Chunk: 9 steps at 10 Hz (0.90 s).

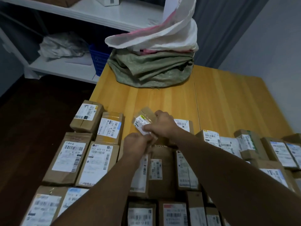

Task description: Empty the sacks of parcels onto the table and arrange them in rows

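Several brown cardboard parcels (99,162) with white labels lie in rows across the near half of the wooden table (228,98). My right hand (162,123) grips a small brown parcel (144,119) with a white label, held tilted just above the table in a gap in the back row. My left hand (136,144) is closed at that parcel's near corner, pinching the label edge. A pile of folded sacks, green (151,69) below and white and pink (166,36) on top, sits at the table's far edge.
A white shelf unit (84,12) stands behind the table on the left, holding a grey crumpled bag (61,46) and a blue crate (99,61). Dark floor lies to the left. Bare table surface stretches between the parcels and the sacks.
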Tool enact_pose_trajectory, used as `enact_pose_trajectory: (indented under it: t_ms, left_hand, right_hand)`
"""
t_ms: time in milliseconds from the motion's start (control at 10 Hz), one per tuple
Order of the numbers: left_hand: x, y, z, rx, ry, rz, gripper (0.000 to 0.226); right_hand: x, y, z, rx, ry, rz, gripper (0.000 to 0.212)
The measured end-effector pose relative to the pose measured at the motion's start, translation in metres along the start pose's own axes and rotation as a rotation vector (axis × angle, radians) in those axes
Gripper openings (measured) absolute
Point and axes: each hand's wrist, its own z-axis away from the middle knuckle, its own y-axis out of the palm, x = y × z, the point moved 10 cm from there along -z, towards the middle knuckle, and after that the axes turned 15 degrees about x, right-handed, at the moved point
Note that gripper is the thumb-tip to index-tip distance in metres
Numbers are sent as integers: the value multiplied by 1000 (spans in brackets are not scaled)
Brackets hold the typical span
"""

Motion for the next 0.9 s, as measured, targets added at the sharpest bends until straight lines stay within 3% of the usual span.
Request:
enact_pose_trajectory:
  t_ms: [100, 200, 400, 600, 800, 900]
  left_hand:
    - [1, -41, -10, -158, -2, 70, 18]
    - [-3, -60, -20, -229, 45, -39, 27]
    - [-5, -55, -30, -243, 71, -196, 23]
    - [-1, -54, -39, -251, 90, -204, 24]
    - [-1, -51, -36, -235, 126, -203, 22]
    - [0, -51, -34, -243, 131, -202, 22]
  right_hand:
    - [7, -11, -18, -10, -27, 258, 74]
    - [9, 0, -28, 50, -58, 453, 76]
    - [1, 34, -46, 62, -114, 753, 86]
    - [-28, 61, -58, 170, -56, 843, 81]
    - [-30, 66, -52, 146, -127, 803, 90]
    - [-29, 61, -43, 116, -128, 780, 79]
